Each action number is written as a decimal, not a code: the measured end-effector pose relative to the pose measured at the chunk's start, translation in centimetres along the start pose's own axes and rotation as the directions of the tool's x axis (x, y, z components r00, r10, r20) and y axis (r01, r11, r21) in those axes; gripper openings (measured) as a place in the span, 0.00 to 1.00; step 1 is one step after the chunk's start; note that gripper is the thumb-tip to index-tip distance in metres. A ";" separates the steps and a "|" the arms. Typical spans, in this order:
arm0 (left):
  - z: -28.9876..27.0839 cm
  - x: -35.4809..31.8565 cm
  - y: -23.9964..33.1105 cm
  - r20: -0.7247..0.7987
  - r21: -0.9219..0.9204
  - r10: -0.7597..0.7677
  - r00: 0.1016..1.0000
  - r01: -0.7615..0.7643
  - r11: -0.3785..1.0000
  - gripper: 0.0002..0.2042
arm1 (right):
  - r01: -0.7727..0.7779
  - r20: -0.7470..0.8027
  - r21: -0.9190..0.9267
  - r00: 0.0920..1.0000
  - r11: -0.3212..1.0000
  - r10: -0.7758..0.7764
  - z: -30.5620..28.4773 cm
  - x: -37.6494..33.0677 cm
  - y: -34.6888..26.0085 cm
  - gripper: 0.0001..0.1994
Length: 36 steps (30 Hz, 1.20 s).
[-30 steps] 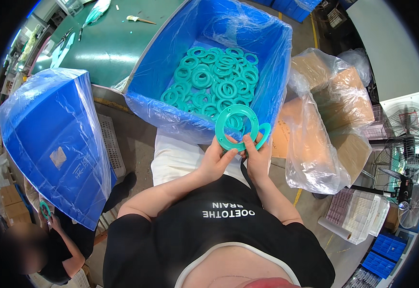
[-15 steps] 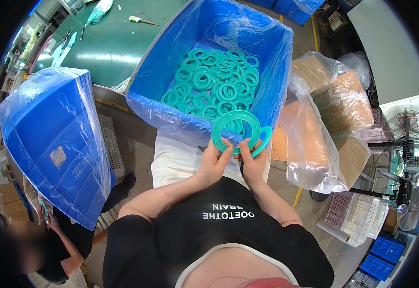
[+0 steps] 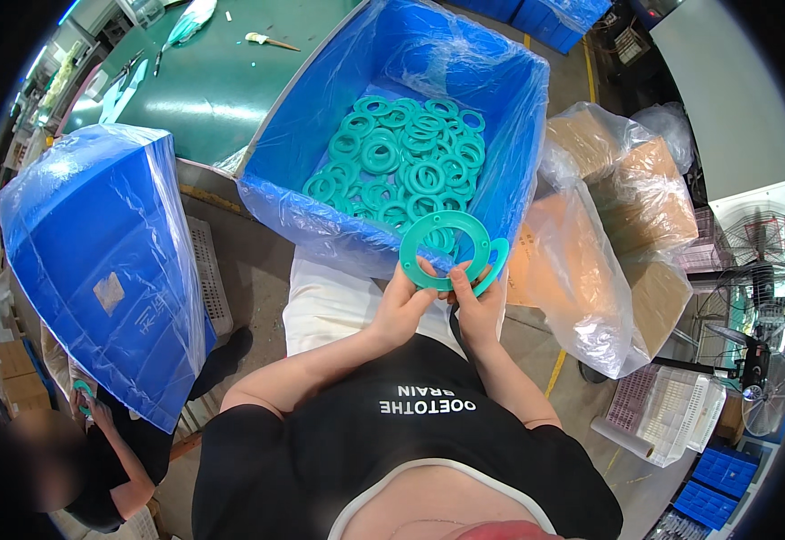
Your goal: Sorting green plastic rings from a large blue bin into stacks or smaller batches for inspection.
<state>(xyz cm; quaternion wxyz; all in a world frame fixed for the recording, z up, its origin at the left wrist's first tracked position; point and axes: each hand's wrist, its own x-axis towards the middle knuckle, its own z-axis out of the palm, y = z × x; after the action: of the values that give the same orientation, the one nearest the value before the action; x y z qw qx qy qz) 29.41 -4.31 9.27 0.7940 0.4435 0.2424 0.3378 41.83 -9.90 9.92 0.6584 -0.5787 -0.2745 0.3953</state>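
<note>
My left hand [image 3: 399, 310] grips a flat green plastic ring [image 3: 410, 245] by its lower edge, thumb in front. Small holes dot the ring's broad face, which is tilted up toward me. A second green ring [image 3: 501, 261] sits in my right hand [image 3: 480, 315], partly hidden behind the first one. The right thumb also presses at the first ring's lower edge. Both rings are over the near edge of a blue bin [image 3: 275, 171] lined with clear plastic. Inside the bin lies a loose heap of similar green rings [image 3: 379, 155].
A green table [image 3: 221, 81] with a brush [image 3: 271, 41] is at the far left. Another plastic-wrapped blue bin [image 3: 95, 261] stands left, with a co-worker's hands [image 3: 100, 416] beyond it holding a green ring. Bagged cardboard boxes [image 3: 581, 252] and a fan [image 3: 764, 400] stand right.
Both rings have shifted very slightly in my hands, and my grip looks the same. At the left edge, the co-worker's ring has turned a little. The bagged boxes sit slightly lower in view.
</note>
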 end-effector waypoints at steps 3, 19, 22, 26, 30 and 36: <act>0.0 -0.2 0.0 0.019 -0.001 0.027 0.999 -0.027 1.000 0.11 | -0.029 0.025 0.016 0.999 0.999 0.029 -0.1 0.1 0.0 0.08; -2.1 0.7 -0.4 0.009 -0.313 -0.231 0.973 0.222 0.924 0.10 | -0.070 -0.106 0.126 0.991 0.990 0.083 -1.0 1.6 -0.7 0.10; -2.2 0.7 0.0 -0.109 -0.288 -0.166 0.980 0.129 0.949 0.08 | -0.060 -0.064 -0.017 0.996 0.998 0.059 -1.1 1.4 -0.6 0.10; -1.6 0.6 0.7 -0.125 -0.113 -0.082 0.989 0.068 0.991 0.08 | -0.094 -0.081 -0.048 0.993 0.994 0.090 -0.7 1.1 0.0 0.12; 0.0 0.6 1.9 -0.126 0.158 0.016 0.992 0.004 0.987 0.07 | 0.234 0.110 -0.667 0.970 0.707 -0.217 -0.7 1.4 0.8 0.12; -0.4 0.9 0.7 -0.048 0.407 0.094 0.994 -0.066 0.911 0.08 | 0.498 0.392 -0.775 0.862 0.389 -0.322 -0.7 1.5 1.2 0.14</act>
<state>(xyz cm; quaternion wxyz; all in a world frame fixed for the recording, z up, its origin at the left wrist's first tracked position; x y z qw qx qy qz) 29.48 -3.18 9.66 0.6620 0.5962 0.3151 0.3270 42.98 -9.05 8.50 0.3330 -0.7018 -0.6246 0.0807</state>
